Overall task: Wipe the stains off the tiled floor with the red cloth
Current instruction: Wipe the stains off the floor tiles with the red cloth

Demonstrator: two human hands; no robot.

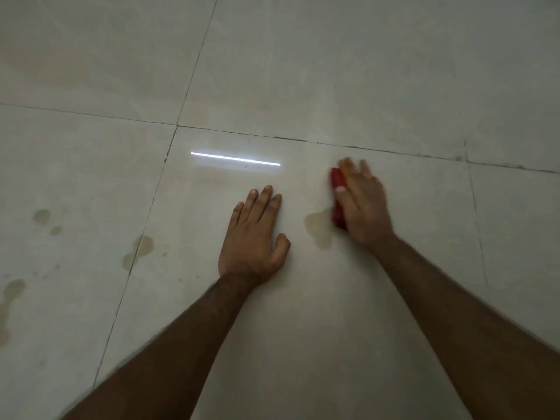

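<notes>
The red cloth [337, 180] lies on the pale tiled floor [303, 298], mostly hidden under my right hand [362, 204]. That hand is blurred and presses down on the cloth with its fingers spread and fairly straight, the thumb lying over the cloth's left edge. A yellowish stain [318, 231] sits just left of the cloth and touches its lower edge. My left hand [253, 237] rests flat on the floor, fingers straight, holding nothing, a short way left of that stain.
More stains mark the left tile: a small round one [41, 216], a longer patch on the grout line [141, 248] and smears at the left edge [12, 291]. A bright reflected light strip [235, 159] lies ahead of my left hand.
</notes>
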